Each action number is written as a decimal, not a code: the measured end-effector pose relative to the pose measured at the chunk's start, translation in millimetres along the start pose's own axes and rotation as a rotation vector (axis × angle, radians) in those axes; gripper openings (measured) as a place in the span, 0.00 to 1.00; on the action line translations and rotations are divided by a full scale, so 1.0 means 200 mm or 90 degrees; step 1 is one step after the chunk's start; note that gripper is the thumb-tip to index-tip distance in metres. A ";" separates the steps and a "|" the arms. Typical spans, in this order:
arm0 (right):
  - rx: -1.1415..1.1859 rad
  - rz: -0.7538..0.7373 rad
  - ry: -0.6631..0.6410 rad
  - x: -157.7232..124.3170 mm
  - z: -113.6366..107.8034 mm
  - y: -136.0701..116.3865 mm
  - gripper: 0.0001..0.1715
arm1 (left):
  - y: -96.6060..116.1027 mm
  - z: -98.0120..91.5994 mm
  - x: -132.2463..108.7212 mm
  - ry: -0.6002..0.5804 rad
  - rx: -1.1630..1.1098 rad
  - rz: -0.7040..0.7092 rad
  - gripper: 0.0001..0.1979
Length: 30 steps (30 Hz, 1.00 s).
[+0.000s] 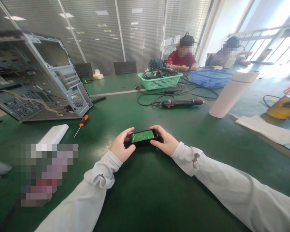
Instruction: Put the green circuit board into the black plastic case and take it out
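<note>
A small black case with a green circuit board point(143, 136) showing on top lies low over the green table point(147, 193), held from both ends. My left hand point(121, 145) grips its left end with thumb and fingers curled round it. My right hand point(164, 140) holds the right end the same way. Both arms wear pale long sleeves.
An open computer tower point(36, 77) lies at the left, with an orange-handled screwdriver point(81, 124) and a white block point(53, 134) in front. Behind are an electric screwdriver point(181, 103) with cables, a green basket point(159, 80), a blue basket point(210, 78), a white cylinder point(232, 93) and two seated people.
</note>
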State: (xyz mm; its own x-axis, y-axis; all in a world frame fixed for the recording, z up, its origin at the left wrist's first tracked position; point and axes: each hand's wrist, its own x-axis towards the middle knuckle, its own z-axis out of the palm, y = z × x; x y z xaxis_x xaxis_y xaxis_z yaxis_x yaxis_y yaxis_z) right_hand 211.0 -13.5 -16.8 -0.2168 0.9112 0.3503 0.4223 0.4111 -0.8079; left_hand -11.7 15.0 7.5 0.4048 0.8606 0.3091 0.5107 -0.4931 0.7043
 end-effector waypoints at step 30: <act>-0.358 -0.069 -0.104 0.21 0.06 -0.38 0.09 | -0.04 0.01 0.02 -0.052 0.161 0.014 0.24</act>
State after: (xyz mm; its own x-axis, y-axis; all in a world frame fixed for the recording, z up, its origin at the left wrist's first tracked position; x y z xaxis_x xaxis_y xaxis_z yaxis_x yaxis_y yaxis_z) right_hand 158.7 -7.1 52.8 -0.3988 0.8656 0.3029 0.7815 0.4936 -0.3815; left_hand -12.9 22.4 2.1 0.4733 0.8408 0.2626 0.6700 -0.5372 0.5123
